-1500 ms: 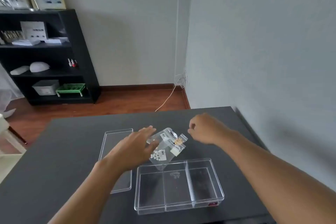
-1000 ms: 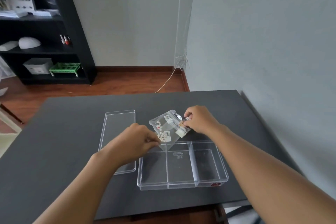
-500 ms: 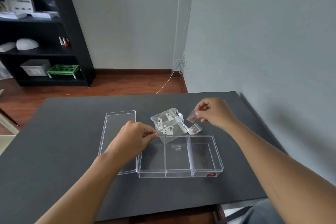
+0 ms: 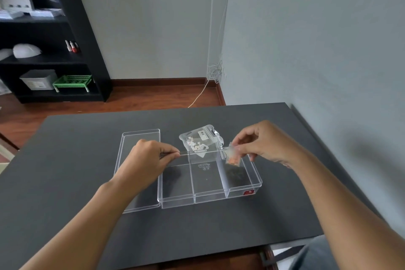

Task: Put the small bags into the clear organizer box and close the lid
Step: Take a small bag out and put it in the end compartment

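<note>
Looking down through the head camera, I count one clear organizer box [image 4: 209, 178] on the dark table [image 4: 65, 171], split by two dividers into three compartments, all three bare of bags as far as I can tell. My left hand [image 4: 149, 159] is curled closed on the box's far left rim, thumb and fingertips pinching the clear edge. My right hand [image 4: 260, 143] pinches one small bag [image 4: 233, 156] with orange bits inside, holding it above the right compartment at the far rim, not yet resting on the floor of the box. One larger bag [image 4: 200, 141] with white pieces and a barcode label lies on the table just behind the box; something more lies tucked behind it, too unclear to count. One lid [image 4: 135, 138] lies flat, touching the box's left side, partly under my left arm.
</note>
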